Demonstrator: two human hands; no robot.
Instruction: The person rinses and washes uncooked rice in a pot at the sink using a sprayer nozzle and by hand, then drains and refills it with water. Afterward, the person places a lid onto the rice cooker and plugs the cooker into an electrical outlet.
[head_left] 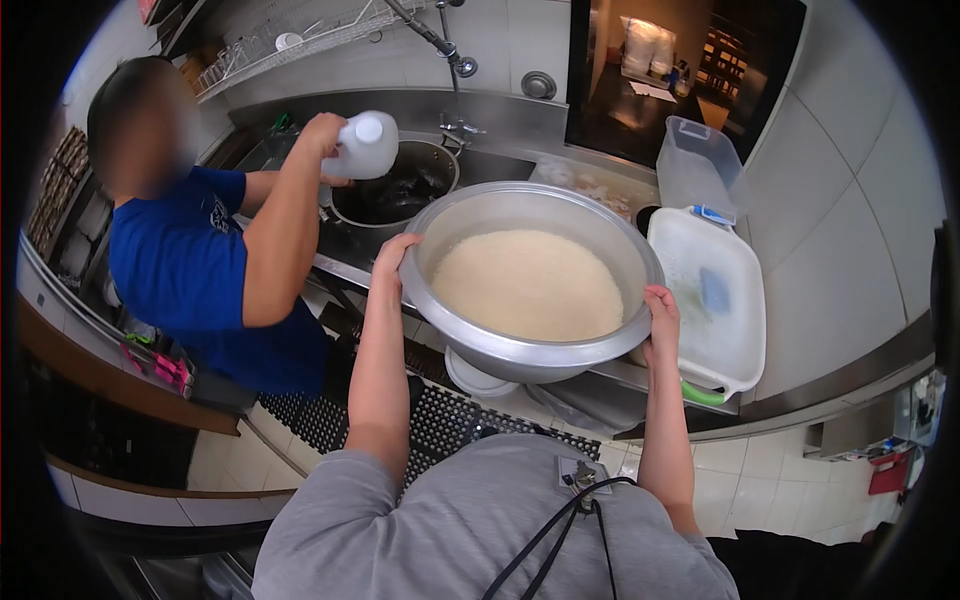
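Head view: the left hand [395, 258] and right hand [661, 325] hold a wide metal basin [520, 210] of pale grains [527, 285], fingers pinching opposite sides of its rim. It overlaps the steel surface's [345, 271] front edge; whether it rests there I cannot tell. A co-worker [270, 265], blue shirt [170, 255] bearing print too small to read, holds a white jug [366, 148].

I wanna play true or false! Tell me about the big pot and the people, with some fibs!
1. The left hand touches the big pot. True.
2. The big pot is empty. False: it has pale stuff inside.
3. The person in blue holds a white jug. True.
4. The right hand touches the white jug. False: the right hand touches the big pot.
5. The white tub is right of the big pot. True.
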